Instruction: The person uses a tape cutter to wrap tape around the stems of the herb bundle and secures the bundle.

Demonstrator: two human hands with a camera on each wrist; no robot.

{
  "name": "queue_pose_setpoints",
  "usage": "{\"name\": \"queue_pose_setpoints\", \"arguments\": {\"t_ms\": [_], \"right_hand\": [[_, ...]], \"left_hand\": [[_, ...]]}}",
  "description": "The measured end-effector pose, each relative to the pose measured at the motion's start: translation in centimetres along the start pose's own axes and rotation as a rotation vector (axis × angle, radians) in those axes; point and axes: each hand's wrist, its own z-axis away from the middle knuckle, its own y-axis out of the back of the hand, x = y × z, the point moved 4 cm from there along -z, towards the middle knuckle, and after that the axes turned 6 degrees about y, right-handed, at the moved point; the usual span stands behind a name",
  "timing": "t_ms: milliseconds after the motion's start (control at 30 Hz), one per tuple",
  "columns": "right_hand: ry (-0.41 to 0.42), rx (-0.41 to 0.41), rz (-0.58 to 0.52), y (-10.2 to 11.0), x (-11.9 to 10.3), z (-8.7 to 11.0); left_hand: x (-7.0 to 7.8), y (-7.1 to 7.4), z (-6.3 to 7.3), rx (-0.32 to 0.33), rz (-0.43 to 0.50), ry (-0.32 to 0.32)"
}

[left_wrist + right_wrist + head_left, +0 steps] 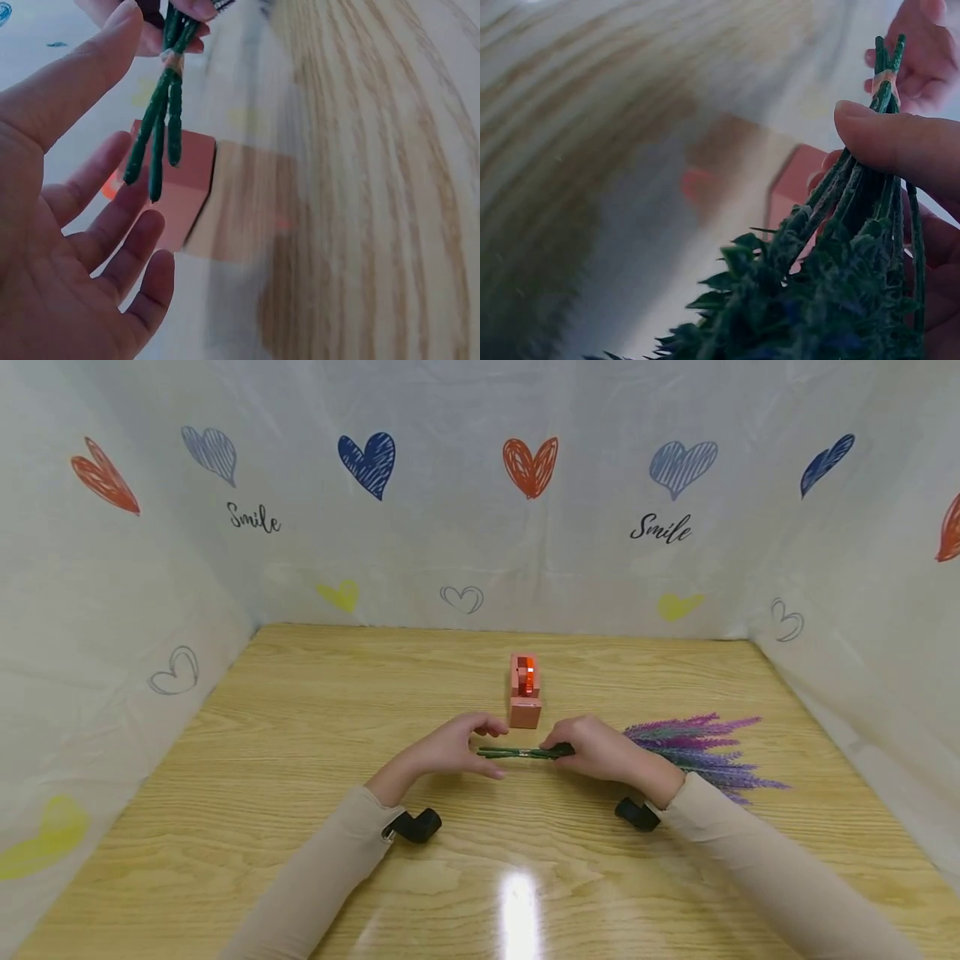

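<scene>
Bundle of green stems held level just above the desk, long axis running left to right, purple flower heads trailing off to the right. Right hand pinching the stems near the leafy end, thumb on top. Left hand open around the free stem tips, fingers relaxed, palm beside them, not visibly clasping. Narrow band binding the stems. Pink tape dispenser just behind. "Smile" legible 2 times on the backdrop.
</scene>
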Motion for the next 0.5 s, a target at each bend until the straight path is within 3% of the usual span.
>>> {"name": "queue_pose_setpoints", "arguments": {"t_ms": [300,500], "right_hand": [[-0.068,-0.059,-0.013,-1.7,1.1,-0.4],[-0.115,-0.047,-0.042,-0.7,0.6,-0.1]], "left_hand": [[-0.7,-0.1,-0.2,0.011,-0.003,0.009],[-0.9,0.7,0.3,0.066,-0.002,0.018]]}}
